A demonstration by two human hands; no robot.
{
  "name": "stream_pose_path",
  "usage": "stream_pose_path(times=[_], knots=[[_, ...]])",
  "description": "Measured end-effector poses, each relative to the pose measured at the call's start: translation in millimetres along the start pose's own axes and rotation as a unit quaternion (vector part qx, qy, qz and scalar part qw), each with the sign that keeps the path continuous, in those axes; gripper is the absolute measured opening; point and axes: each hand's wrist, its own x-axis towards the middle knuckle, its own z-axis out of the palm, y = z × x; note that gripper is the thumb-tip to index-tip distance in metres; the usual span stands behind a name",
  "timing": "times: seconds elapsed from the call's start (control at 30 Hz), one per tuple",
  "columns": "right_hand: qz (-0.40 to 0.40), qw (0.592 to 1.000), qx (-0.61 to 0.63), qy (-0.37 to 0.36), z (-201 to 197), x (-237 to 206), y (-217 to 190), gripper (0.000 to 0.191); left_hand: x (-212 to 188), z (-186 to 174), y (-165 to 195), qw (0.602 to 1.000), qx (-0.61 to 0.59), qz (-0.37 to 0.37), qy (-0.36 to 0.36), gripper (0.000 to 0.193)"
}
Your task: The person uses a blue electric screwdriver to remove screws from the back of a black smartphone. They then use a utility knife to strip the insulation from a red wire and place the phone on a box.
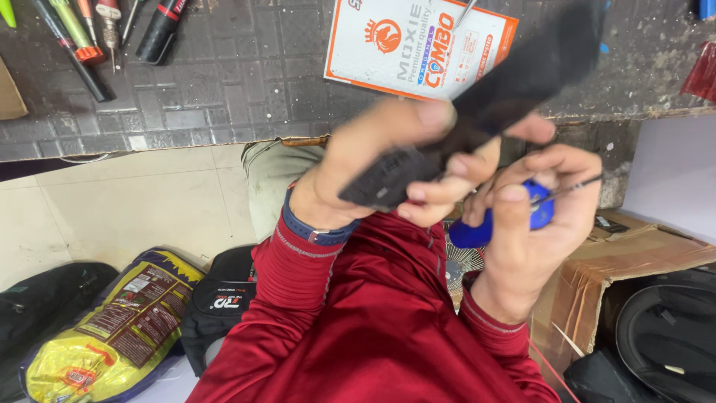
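Left hand (373, 168): closed around a long, flat black device (477, 112), thumb on top, fingers curled beneath; the device is blurred and runs from the wrist up toward the far right, held above the lap. Right hand (537, 224): gripped on a blue-handled screwdriver (514, 220), its thin metal shaft pointing right past the fingertips. The hands sit close together, fingers touching. Both sleeves are red; a blue watch strap (317, 231) circles the left wrist. Beyond, on the dark grey workbench (224, 82), a white and orange packet (418, 48) lies far centre; several hand tools (89, 37) lie far left. A cardboard box (634, 261) stands to the right
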Motion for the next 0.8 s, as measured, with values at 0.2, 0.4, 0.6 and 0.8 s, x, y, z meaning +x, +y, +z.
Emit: stream_pose_path(times=[0.2, 0.4, 0.6, 0.8], knots=[[-0.027, 0.939, -0.329, -0.093, 15, -23, 4, 0.031, 5, -3, -2, 0.989, -0.095, 0.109, 0.037, 0.071], [0.000, 0.923, -0.361, -0.135, 30, -22, 9, 0.039, -1, 4, -7, 0.984, -0.145, 0.085, 0.062, 0.063], [0.011, 0.911, -0.387, -0.140, 31, -18, 3, 0.040, 3, 4, -13, 0.984, -0.133, 0.115, 0.031, 0.061], [0.016, 0.907, -0.392, -0.152, 28, -17, 3, 0.043, 5, 3, -18, 0.981, -0.144, 0.120, 0.047, 0.060]])
